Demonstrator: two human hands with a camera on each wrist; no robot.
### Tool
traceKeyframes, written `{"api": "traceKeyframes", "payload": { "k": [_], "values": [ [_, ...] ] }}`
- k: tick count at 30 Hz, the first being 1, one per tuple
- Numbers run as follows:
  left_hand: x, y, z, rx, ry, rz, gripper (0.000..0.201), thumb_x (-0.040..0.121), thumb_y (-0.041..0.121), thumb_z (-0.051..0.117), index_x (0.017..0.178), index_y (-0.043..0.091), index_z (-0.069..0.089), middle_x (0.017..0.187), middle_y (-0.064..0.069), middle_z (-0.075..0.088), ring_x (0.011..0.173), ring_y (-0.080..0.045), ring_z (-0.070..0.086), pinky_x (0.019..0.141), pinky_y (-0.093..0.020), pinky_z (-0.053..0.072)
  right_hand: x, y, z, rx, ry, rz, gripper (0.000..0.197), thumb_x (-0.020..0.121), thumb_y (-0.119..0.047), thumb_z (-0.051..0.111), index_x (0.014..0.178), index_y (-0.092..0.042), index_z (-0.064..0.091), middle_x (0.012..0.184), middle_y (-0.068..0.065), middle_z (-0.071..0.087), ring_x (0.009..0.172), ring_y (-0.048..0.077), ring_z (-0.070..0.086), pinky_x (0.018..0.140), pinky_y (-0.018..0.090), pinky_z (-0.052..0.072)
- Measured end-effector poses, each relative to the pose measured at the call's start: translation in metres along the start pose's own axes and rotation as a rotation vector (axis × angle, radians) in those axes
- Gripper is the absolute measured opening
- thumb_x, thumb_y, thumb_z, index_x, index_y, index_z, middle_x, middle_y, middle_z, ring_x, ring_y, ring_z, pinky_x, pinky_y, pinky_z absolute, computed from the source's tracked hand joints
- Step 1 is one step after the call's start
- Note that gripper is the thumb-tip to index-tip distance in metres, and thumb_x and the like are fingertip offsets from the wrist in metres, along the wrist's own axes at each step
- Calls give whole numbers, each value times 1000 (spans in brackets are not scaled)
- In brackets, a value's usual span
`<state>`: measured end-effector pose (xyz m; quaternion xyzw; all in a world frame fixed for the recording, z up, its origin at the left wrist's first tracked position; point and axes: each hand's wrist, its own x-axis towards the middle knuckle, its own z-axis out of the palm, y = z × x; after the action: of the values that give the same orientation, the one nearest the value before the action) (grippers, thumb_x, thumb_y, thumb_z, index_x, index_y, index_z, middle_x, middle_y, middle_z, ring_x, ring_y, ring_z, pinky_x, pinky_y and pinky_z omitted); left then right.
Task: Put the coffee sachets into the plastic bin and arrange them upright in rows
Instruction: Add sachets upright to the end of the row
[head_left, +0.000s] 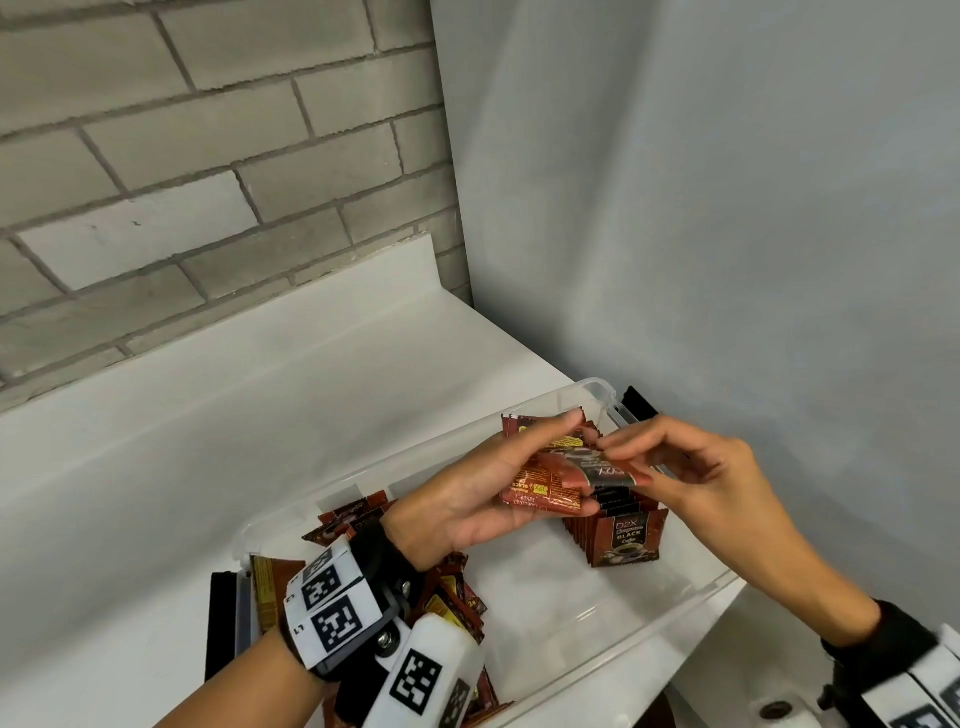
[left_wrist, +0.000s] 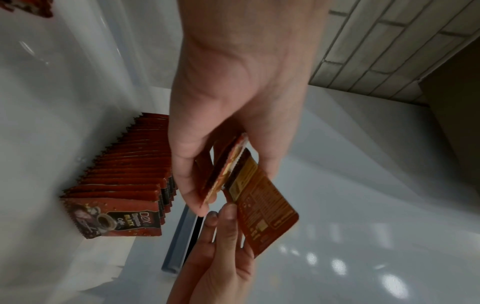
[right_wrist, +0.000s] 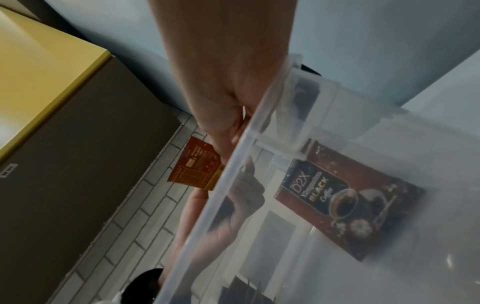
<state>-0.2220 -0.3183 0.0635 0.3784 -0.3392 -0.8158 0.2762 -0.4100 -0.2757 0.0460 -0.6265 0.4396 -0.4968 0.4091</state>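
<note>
A clear plastic bin (head_left: 649, 639) sits on a white counter. At its right end stands a row of upright red-brown coffee sachets (head_left: 623, 535) (left_wrist: 124, 185) (right_wrist: 345, 197). Loose sachets (head_left: 452, 597) lie heaped at its left end, partly hidden by my left wrist. Above the bin my left hand (head_left: 574, 462) (left_wrist: 223, 185) grips a small stack of sachets (head_left: 540, 488) between thumb and fingers. My right hand (head_left: 623, 462) (right_wrist: 233, 144) pinches one sachet (head_left: 597, 467) (left_wrist: 265, 216) (right_wrist: 197, 164) at the top of that stack, just above the upright row.
A grey brick wall rises behind the counter (head_left: 260, 415) and a plain grey wall stands close on the right. Black latches (head_left: 639, 402) sit at both ends of the bin. A sink drain (head_left: 776, 709) shows at the lower right.
</note>
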Motion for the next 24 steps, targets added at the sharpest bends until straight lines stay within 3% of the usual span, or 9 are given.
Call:
{"api": "traceKeyframes", "payload": {
  "k": [1, 3, 5, 10, 14, 16, 18, 20, 24],
  "values": [
    [0, -1, -1, 7, -10, 3, 32, 82, 24, 62, 107, 5, 64, 90, -11, 71, 77, -17, 70, 74, -31, 58, 0, 0, 0, 8, -17, 0, 4, 78, -27, 74, 79, -23, 72, 98, -4, 73, 94, 18, 67, 85, 33, 55],
    [1, -2, -2, 19, -22, 7, 24, 82, 12, 62, 104, 5, 66, 89, -10, 73, 78, -16, 71, 73, -29, 59, 1, 3, -1, -41, -28, 0, 27, 80, 5, 68, 79, -22, 73, 98, -5, 73, 98, 17, 67, 86, 40, 54],
    [2, -3, -5, 34, -22, 7, 18, 85, 6, 60, 101, 6, 67, 88, -9, 74, 76, -15, 71, 71, -27, 59, 1, 1, -1, -71, -45, 1, 36, 79, 10, 66, 79, -25, 74, 98, -10, 72, 99, 16, 66, 85, 38, 55],
    [0, -1, -4, 45, -12, 18, 18, 85, 7, 60, 103, 7, 66, 91, -9, 74, 78, -16, 71, 72, -26, 59, 2, 2, -2, -39, -46, 9, 36, 80, 5, 69, 82, -31, 74, 94, -4, 71, 85, 10, 65, 77, 21, 52],
    [0, 1, -4, -10, 42, 101, 41, 83, 12, 68, 122, 2, 60, 114, -17, 68, 102, -26, 67, 93, -35, 52, 4, -3, 1, 64, 37, 93, 16, 93, -4, 55, 100, -14, 65, 88, -1, 73, 77, 10, 66, 75, 15, 50],
    [0, 0, -5, -65, 53, 141, 45, 84, 13, 66, 126, 0, 57, 121, -20, 64, 105, -28, 64, 95, -36, 50, 4, -7, 1, 122, 54, 128, 19, 93, -21, 50, 102, -11, 63, 79, 3, 71, 69, 15, 65, 71, 18, 51],
    [2, 0, -6, -94, 58, 174, 47, 83, 14, 66, 126, -2, 56, 123, -22, 62, 105, -28, 63, 95, -35, 49, 4, -8, 1, 135, 10, 131, 36, 88, -44, 58, 103, -12, 63, 76, 7, 70, 68, 18, 65, 71, 21, 52],
    [2, -1, -6, -92, 30, 194, 45, 83, 13, 65, 124, -3, 56, 122, -22, 62, 106, -28, 63, 95, -35, 49, 5, -6, 0, 144, -26, 143, 60, 69, -61, 71, 104, -14, 62, 78, 7, 70, 67, 17, 65, 70, 20, 52],
    [2, -3, -6, -99, -15, 224, 35, 89, 7, 57, 122, -5, 56, 120, -23, 63, 107, -29, 63, 94, -34, 52, 7, -2, 0, 176, -32, 201, 68, 53, -52, 85, 101, -9, 61, 84, 5, 71, 68, 15, 65, 67, 18, 53]
  ]
}}
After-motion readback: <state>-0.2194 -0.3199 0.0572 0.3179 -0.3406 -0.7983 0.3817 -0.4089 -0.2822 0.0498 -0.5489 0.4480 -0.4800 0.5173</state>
